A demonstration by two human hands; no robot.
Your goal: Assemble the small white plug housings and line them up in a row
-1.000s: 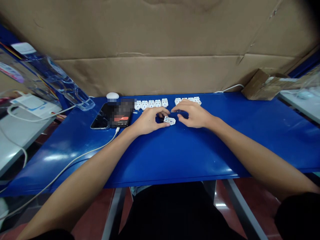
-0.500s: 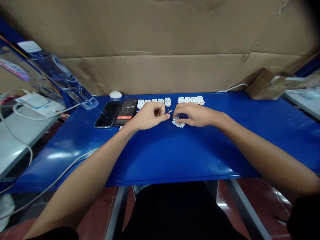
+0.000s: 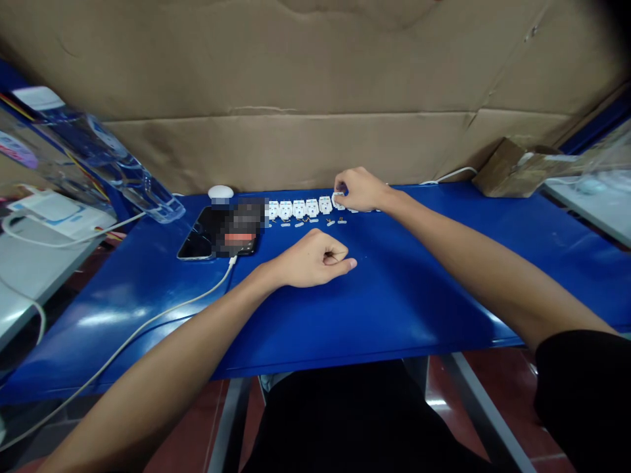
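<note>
Right hand [image 3: 362, 188] gripping white part [image 3: 338, 200], blue table [image 3: 394, 295]

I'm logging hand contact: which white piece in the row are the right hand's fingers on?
The white piece just right of the five pieces showing at the row's left. The right hand has fingers on it; those five sit untouched.

We see moderately bright light, with 1 broad white glare patch on the blue table [image 3: 394, 309] at centre left. Soft shadow darkens it right of centre. Edges stretch and blur; the upper right corner goes black.
</note>
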